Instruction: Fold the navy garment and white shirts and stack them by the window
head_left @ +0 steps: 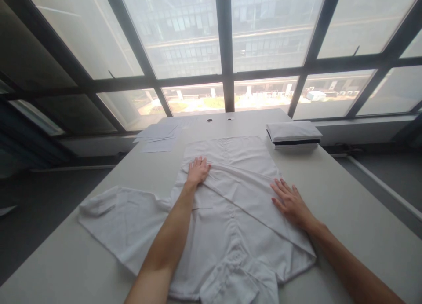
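Observation:
A white button-front shirt (227, 233) lies spread on the table, its collar end nearest me and its hem toward the window. One sleeve (125, 220) stretches out flat to the left. The other sleeve (244, 187) is folded diagonally across the shirt's front. My left hand (198, 170) rests flat on the cloth at the far end of that folded sleeve, fingers stretched. Along the shirt's right edge lies my right hand (290, 203), palm down with its fingers spread on the fabric. Neither hand grips anything.
The white table (108, 269) reaches toward large dark-framed windows (224, 40). At the back right sits a stack of folded cloth (293, 132), white with a black layer. Several sheets of paper (160, 134) lie at the back left. A cable hole (209, 120) is near the far edge.

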Available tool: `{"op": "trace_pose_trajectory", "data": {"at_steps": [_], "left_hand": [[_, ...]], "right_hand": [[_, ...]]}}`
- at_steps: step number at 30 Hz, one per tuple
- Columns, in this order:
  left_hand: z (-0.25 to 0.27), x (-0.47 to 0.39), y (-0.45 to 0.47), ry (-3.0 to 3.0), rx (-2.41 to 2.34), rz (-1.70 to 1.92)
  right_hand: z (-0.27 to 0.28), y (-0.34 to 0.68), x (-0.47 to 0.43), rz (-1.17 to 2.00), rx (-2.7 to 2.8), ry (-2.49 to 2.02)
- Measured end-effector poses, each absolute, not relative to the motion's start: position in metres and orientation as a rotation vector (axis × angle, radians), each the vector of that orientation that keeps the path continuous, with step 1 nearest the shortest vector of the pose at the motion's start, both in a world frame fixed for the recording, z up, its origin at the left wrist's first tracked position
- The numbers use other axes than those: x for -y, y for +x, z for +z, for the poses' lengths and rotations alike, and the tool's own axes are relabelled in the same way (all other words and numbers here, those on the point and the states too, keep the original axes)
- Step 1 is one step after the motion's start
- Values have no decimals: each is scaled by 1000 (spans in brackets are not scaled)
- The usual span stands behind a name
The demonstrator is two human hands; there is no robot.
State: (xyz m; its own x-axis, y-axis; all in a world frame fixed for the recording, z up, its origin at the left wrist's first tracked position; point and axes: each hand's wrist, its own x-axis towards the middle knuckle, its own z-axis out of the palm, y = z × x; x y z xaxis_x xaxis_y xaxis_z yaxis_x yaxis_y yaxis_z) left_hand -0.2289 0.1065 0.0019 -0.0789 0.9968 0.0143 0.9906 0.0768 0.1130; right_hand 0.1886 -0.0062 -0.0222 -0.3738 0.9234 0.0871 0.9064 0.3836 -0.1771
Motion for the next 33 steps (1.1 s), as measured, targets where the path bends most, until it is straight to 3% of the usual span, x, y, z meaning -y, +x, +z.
{"op": "trace_pose_trajectory", "data": {"at_steps": [8,17,22,26,33], "left_hand": [[-3,-108,-234,1894,-2391,121],[19,-98,-215,1941,-2412,322],[21,-57,-169,2411,-1901,210],[11,-33,-148,2450,-1700,92],[33,25,-167,2414,-1368,463]], "right_hand": [[-31,197,2,53,1915,-2118],[-39,230,-22,136,1599,-1819],[-34,214,-18,149,1676,-1570],[-25,201,-9,162,1784,-1502],[-1,187,13,204,1808,-1276]]}}
